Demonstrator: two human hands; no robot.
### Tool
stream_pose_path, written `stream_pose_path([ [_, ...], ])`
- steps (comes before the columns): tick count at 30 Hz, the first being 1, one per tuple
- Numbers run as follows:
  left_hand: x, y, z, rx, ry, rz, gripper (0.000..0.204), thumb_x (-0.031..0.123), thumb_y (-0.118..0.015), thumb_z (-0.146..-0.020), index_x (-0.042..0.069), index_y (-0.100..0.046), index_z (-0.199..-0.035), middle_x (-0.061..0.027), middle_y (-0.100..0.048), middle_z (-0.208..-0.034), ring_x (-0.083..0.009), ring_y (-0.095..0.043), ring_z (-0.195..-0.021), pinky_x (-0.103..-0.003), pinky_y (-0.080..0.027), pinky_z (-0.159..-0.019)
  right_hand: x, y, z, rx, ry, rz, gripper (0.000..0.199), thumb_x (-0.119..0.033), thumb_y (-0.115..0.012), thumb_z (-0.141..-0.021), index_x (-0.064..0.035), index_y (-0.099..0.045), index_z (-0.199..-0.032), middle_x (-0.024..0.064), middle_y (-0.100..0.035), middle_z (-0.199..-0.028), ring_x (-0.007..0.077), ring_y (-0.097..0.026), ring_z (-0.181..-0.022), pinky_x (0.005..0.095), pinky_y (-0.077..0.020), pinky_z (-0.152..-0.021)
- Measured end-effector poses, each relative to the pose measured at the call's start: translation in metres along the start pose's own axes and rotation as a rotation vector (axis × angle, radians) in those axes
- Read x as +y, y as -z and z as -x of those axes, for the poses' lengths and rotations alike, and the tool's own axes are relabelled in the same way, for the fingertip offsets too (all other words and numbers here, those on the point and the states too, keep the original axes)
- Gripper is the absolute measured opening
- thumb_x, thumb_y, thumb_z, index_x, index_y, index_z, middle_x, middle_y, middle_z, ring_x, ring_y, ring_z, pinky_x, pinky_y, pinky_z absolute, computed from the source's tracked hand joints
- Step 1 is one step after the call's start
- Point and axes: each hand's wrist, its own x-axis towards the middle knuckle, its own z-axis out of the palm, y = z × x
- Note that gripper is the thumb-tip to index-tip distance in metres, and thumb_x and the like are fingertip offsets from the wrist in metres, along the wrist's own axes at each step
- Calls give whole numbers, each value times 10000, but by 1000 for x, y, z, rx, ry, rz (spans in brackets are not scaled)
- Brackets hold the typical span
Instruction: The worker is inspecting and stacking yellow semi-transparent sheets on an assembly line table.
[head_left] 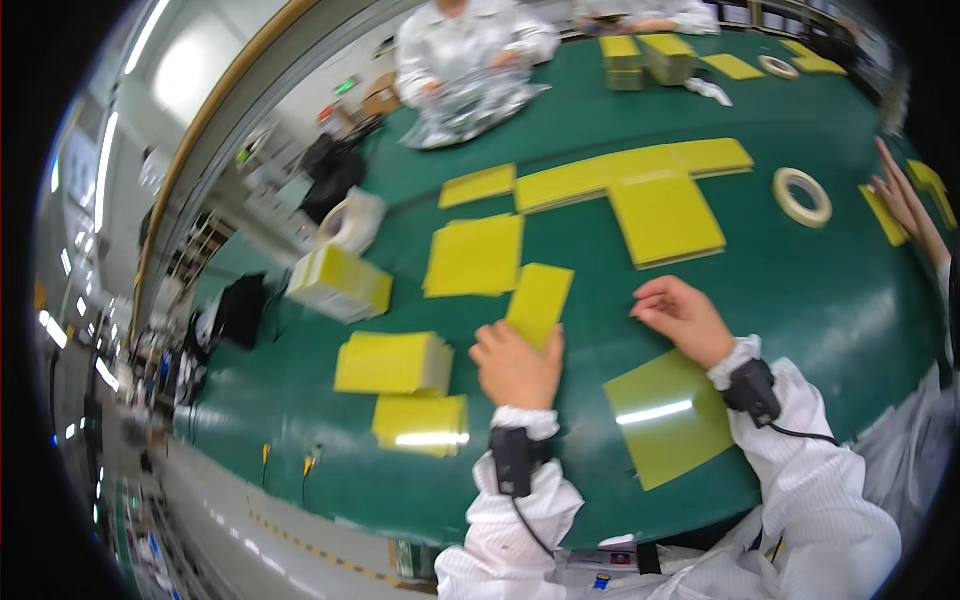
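My left hand [517,366] grips the near end of a small stack of yellow rectangular sheets [541,300], tilted up off the green table [820,310]. My right hand [683,315] rests on the table just right of that stack, fingers curled, holding nothing that I can see. A single glossy yellow-green sheet [668,415] lies flat under my right wrist. Both forearms wear white sleeves with a black band at each wrist.
Stacks of yellow sheets lie left of my hands [392,362], [423,422], [341,283], with more ahead [476,255], [665,215]. A tape roll [802,196] sits at the right. Another person's hand [905,200] reaches in from the right. A person in white [470,50] works at the far side.
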Motion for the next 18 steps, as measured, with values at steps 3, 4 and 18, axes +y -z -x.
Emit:
stream_pose_path([
  [3,0,0,0,-29,-22,-40,597,474,-666,-697,-33,-495,-962,-183,-480,-978,-368,-476,-910,-445,-452,-738,3,1,-1,24,-61,48,209,-66,-572,-849,-4,-518,-1041,76,-608,-905,129,-591,-866,257,-478,-778],
  [4,1,-1,0,-3,-29,-33,592,450,-671,-700,-35,-487,-985,-181,-478,-973,-365,-466,-911,-448,-441,-753,4,2,-1,10,10,32,208,-71,-574,-847,-5,-521,-1037,74,-610,-902,130,-593,-862,259,-479,-773],
  [18,19,3,2,-30,-448,369,523,208,-595,-806,-20,-398,-1233,-201,-396,-1275,-364,-339,-1178,-459,-262,-970,3,7,2,7,76,103,189,-86,-574,-831,0,-533,-994,86,-631,-876,135,-611,-824,256,-491,-743],
])
